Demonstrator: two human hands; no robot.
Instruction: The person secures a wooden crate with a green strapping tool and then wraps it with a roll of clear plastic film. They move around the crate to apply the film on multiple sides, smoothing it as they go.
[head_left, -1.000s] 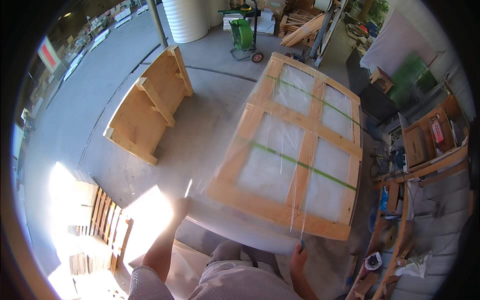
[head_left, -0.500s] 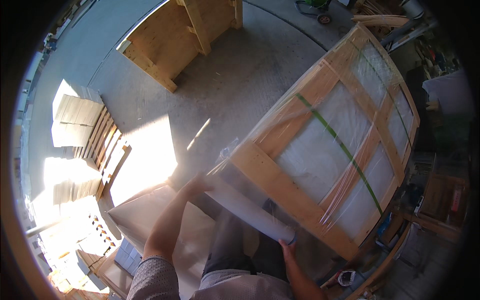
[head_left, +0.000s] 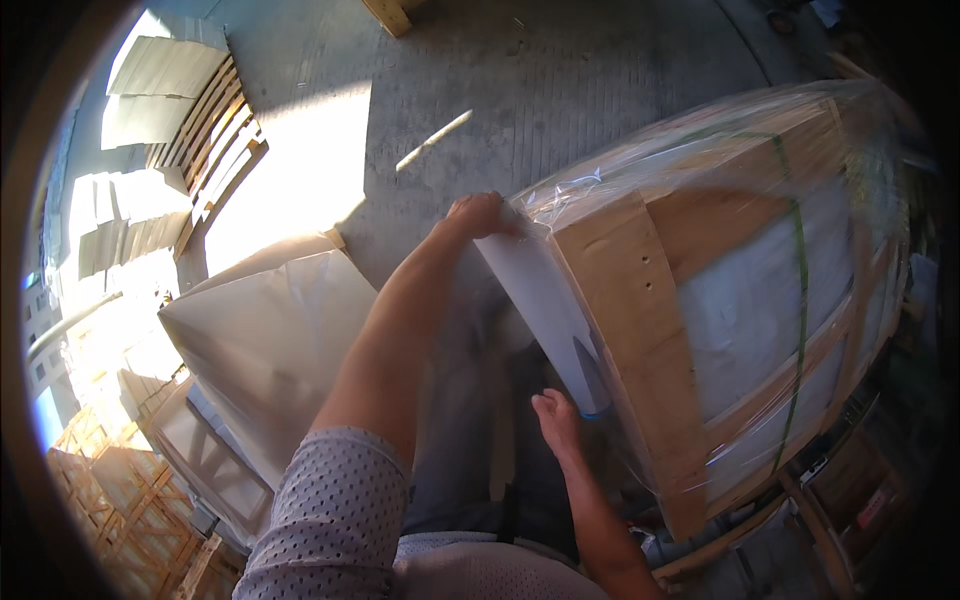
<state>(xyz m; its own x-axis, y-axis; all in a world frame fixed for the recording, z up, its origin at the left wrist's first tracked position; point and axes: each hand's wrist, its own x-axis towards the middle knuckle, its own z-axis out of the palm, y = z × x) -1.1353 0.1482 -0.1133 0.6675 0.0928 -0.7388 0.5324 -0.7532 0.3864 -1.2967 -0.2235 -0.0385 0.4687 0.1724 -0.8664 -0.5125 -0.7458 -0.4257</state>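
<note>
A long roll of clear stretch film (head_left: 545, 315) slants along the near end of a wooden crate (head_left: 640, 330). My left hand (head_left: 480, 215) is closed round the roll's upper end, by the crate's film-covered corner. Close beside the roll's blue-edged lower end is my right hand (head_left: 557, 420). It looks off the roll, its fingers loosely bent and holding nothing I can see. Film wraps the crate's pale panels and timber frame, and a green strap (head_left: 802, 300) runs across it.
Left of my legs stands a large box-shaped load (head_left: 290, 340) wrapped in pale sheeting. Stacked white blocks (head_left: 165, 85) and wooden pallets (head_left: 215, 140) sit farther left in sunlight. Wooden frames (head_left: 110, 490) are at lower left. The concrete floor (head_left: 560, 90) stretches beyond the crate.
My view has turned, and the crate's near end appears closer. My left hand has moved along the crate's end with the roll's upper end, while my right hand has come off the lower end.
</note>
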